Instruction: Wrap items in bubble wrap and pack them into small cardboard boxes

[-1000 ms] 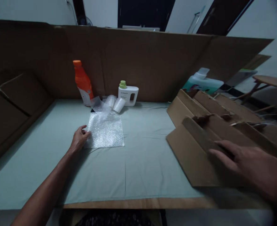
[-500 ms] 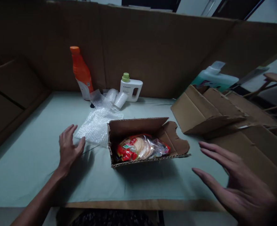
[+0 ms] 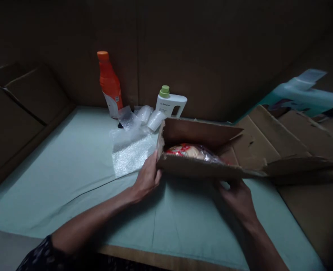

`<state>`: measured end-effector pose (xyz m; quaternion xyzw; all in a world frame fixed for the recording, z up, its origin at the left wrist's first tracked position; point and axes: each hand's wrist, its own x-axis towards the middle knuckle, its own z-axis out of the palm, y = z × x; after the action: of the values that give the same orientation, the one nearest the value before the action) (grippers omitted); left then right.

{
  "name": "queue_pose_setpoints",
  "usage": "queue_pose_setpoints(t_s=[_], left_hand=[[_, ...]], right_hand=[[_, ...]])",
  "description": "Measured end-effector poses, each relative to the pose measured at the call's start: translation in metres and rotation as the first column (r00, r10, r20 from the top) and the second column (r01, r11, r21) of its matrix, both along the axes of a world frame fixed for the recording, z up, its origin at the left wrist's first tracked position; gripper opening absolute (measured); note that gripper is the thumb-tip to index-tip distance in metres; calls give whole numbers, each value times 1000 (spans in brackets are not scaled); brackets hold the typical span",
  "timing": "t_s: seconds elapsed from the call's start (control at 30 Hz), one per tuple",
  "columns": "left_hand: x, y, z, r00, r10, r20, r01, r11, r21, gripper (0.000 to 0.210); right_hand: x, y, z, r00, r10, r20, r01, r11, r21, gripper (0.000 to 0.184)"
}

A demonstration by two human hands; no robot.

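Note:
An open cardboard box (image 3: 200, 166) is between my two hands, tilted, apparently lifted off the cloth. Inside it lies a clear and red plastic food packet (image 3: 193, 151) with pale round pieces showing. My left hand (image 3: 148, 177) grips the box's left end, fingers behind the wall and thumb in front. Under the right part of its front wall, my right hand (image 3: 237, 197) holds the box from below, its fingertips partly hidden. Just left of the box, bubble wrap (image 3: 132, 156) lies flat, with rolled pieces of bubble wrap (image 3: 151, 116) behind it.
An orange bottle (image 3: 110, 86) and a white jug with a green cap (image 3: 170, 101) stand at the back. To the right are cardboard boxes (image 3: 285, 143) and a teal liquid jug (image 3: 302, 94). Cardboard walls (image 3: 200, 52) enclose the table's pale green cloth (image 3: 98, 214).
Both hands have closed in on the cardboard box and taken hold of it. The box has moved up and right, its front wall now covering more of the packet. The view has shifted.

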<state>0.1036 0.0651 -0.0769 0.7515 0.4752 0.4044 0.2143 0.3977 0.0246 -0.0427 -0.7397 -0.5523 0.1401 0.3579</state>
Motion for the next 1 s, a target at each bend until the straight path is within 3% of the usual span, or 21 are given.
queue_pose_setpoints(t_s=[0.1, 0.2, 0.3, 0.43, 0.57, 0.7, 0.8, 0.9, 1.0], left_hand=[[17, 48, 13, 1000, -29, -11, 28, 996, -90, 67], [15, 61, 20, 998, -45, -37, 41, 993, -107, 70], [-10, 39, 18, 982, -43, -186, 40, 999, -18, 67], [-55, -3, 7, 889, 64, -453, -36, 997, 70, 55], [-74, -8, 0, 828, 127, -546, -124, 991, 42, 24], [-78, -5, 8, 827, 108, -552, -101, 994, 44, 18], [-93, -29, 21, 869, 11, -495, 9, 999, 39, 18], [-110, -67, 36, 931, -142, -335, 149, 989, -5, 24], [-118, -97, 46, 947, -241, -213, 225, 970, -95, 25]], right_hand=[[4, 35, -4, 1000, 2, -16, -2, 999, 40, 50], [1, 54, -7, 1000, 13, -26, -11, 998, 64, 51], [2, 48, -15, 999, 26, -36, -25, 1000, 13, 49], [8, 19, -34, 999, 32, 32, -32, 999, 8, 45], [-12, 4, -35, 976, 186, 114, -197, 976, 95, 35], [-42, 12, -16, 911, 378, 166, -400, 908, 124, 32], [-57, 9, 0, 831, 520, 196, -541, 838, 74, 33], [-77, -11, 10, 657, 709, 256, -732, 682, -11, 60], [-107, -37, 10, 465, 833, 300, -861, 504, -63, 87]])
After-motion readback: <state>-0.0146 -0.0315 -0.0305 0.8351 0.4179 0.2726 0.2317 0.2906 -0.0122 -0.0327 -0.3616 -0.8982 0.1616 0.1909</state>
